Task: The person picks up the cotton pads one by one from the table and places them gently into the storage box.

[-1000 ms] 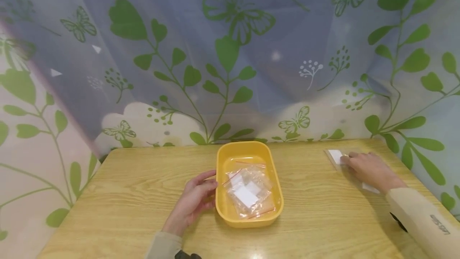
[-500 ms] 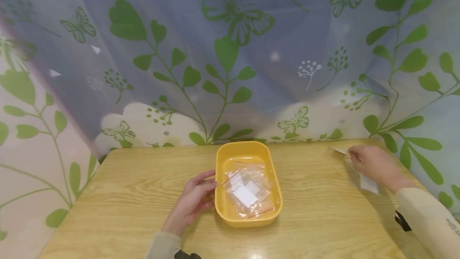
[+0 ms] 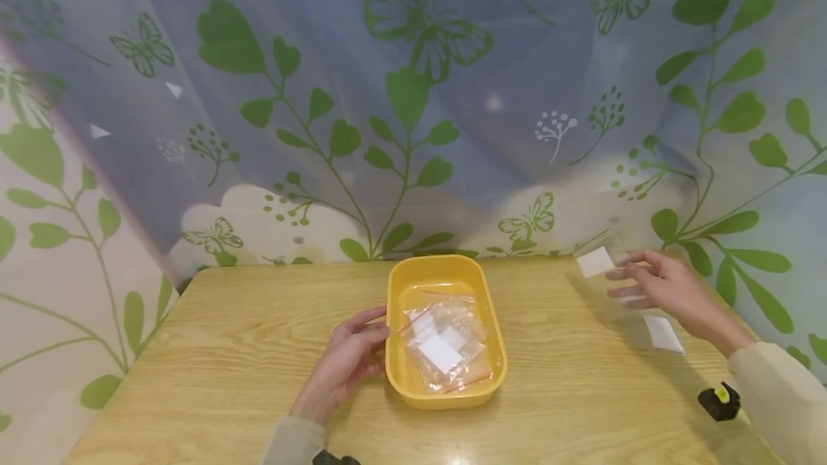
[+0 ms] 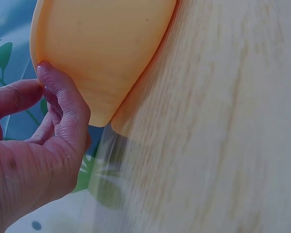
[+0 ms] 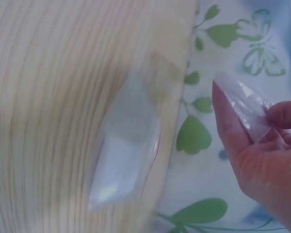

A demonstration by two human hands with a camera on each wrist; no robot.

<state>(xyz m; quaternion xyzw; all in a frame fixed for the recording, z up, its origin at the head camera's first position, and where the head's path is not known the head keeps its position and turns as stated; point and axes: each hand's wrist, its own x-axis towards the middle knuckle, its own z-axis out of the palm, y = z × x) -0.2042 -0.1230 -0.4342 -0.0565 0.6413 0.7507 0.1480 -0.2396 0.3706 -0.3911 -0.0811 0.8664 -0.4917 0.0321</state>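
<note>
My right hand pinches a small clear zip-lock bag with a white slip inside, lifted above the table's far right part. In the right wrist view, the thumb and fingers hold the crinkled plastic bag. Below that hand lies another zip-lock bag with a white slip. My left hand touches the left side of a yellow tray, its fingertips against the wall near the rim. Inside the tray, several clear zip-lock bags with white slips and red seal lines lie overlapped.
The wooden table carries the tray near its middle. A curtain printed with leaves and butterflies hangs along the table's far edge. A black wrist strap piece shows by the right sleeve.
My right hand has picked up a zip-lock bag from the table and raised it, uncovering more of the bag beneath. The left hand and the tray have stayed in place.
</note>
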